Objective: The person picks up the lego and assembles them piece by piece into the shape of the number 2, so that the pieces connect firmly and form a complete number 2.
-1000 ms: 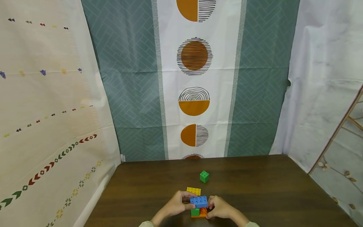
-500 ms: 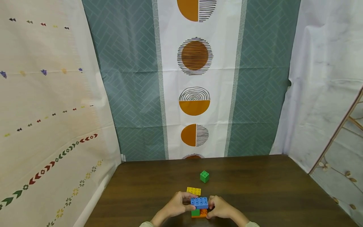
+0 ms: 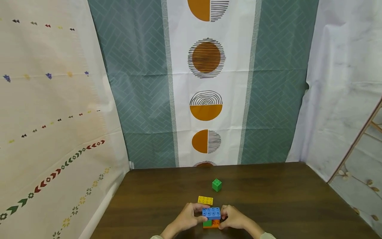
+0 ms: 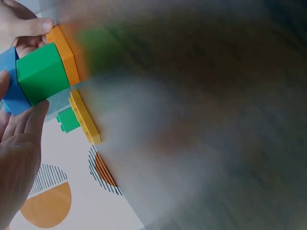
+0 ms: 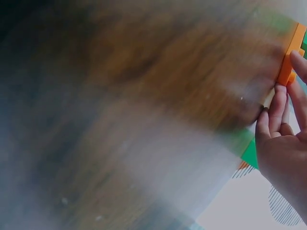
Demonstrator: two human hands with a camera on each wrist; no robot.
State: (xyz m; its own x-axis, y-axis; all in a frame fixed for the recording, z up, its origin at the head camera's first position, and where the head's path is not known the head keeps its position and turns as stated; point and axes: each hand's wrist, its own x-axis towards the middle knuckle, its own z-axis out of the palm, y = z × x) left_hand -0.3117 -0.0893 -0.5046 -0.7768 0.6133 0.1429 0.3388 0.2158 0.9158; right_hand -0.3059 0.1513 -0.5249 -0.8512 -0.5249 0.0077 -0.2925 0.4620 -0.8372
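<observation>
A blue building brick [image 3: 211, 213] is in my left hand [image 3: 189, 216], pinched between thumb and fingers. Below it stands a green brick [image 4: 43, 73] on the left part of an orange flat brick [image 4: 64, 55], which lies on the table. In the left wrist view the blue brick meets the green brick's top; whether it is fully pressed on, I cannot tell. My right hand [image 3: 232, 217] grips the right end of the orange brick, thumb in front and fingers behind. The right wrist view shows those fingers at the orange edge, its studs partly hidden.
A yellow flat brick [image 3: 205, 200] lies just behind the hands. Farther back sits a small green cube brick [image 3: 217, 185]. The dark wooden table [image 3: 268, 192] reaches back to a patterned cloth [image 3: 206, 116].
The blue brick sits slightly lower over the orange brick than a second ago. Both hands keep their grips. The head view has shifted a little.
</observation>
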